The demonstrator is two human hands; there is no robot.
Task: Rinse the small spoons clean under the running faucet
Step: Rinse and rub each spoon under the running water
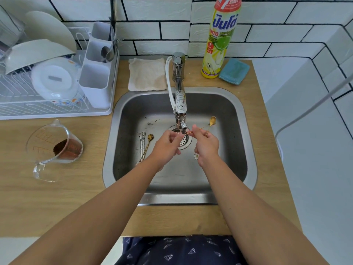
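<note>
My right hand (206, 145) pinches the thin handles of gold spoons (212, 121) beside the faucet spout (183, 125). One bowl points up and to the right. A white flower handle end (196, 156) shows below that hand. My left hand (167, 148) hovers over the drain with its fingers curled, its fingertips close to one handle tip; whether they touch it is unclear. More small spoons lie on the sink floor to the left, silver spoons (141, 142) and a gold one (150, 138). No water stream is plainly visible.
The steel sink (236, 119) sits in a wooden counter. A measuring cup with brown grounds (57, 148) stands at the left, below a dish rack (47, 87) with a cutlery holder. Behind the sink are a cloth (146, 74), a dish soap bottle (219, 39) and a blue sponge (234, 71).
</note>
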